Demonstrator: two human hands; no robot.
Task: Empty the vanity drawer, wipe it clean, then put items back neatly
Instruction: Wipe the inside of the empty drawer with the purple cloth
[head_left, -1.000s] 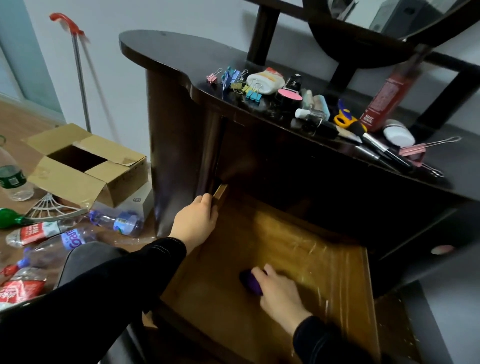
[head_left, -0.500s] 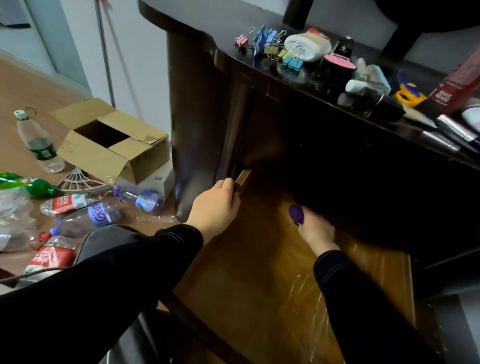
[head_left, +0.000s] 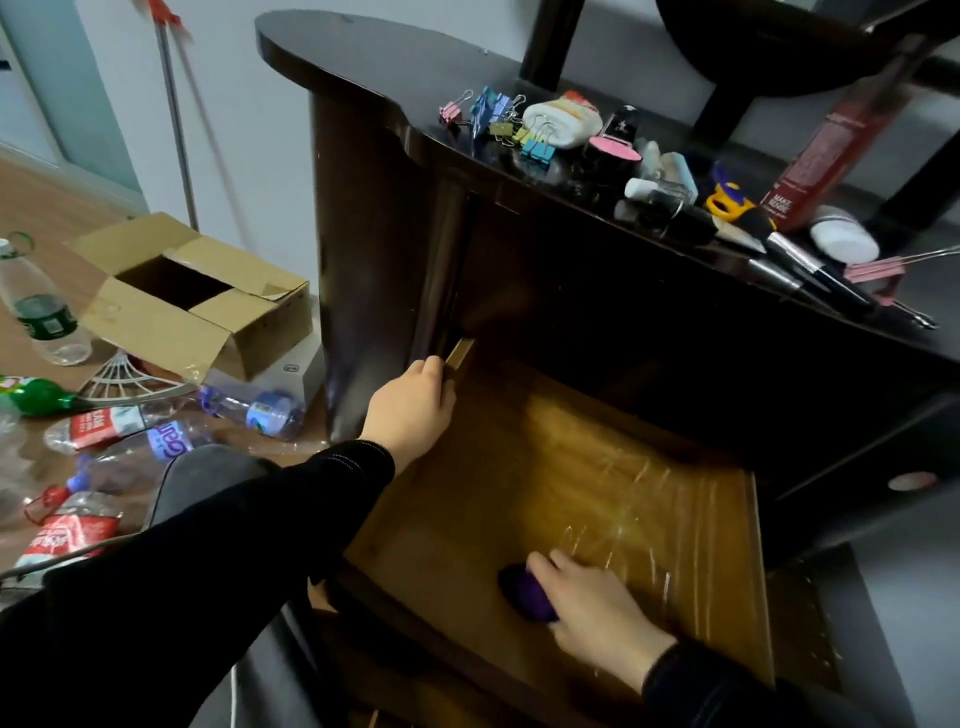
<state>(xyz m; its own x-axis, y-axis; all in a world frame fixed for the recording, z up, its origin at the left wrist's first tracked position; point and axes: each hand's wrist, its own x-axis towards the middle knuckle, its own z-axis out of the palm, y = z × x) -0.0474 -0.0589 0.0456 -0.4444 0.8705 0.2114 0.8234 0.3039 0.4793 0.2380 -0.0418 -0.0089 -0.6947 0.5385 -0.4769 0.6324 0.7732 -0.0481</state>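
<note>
On the floor (head_left: 52, 208) beside the dark vanity (head_left: 374, 218) lay bottles (head_left: 260, 410) and an open box (head_left: 192, 301). The drawer (head_left: 545, 467) stood pulled out, its yellow-brown bottom bare, shiny and streaked. The left hand (head_left: 413, 410) gripped its left wall, fingers curled over the edge. The right hand (head_left: 597, 608) held a purple cloth (head_left: 527, 592) on the bottom near the front, fingers closed on it. Clips (head_left: 493, 117) and brushes (head_left: 795, 254) lay on the top.
</note>
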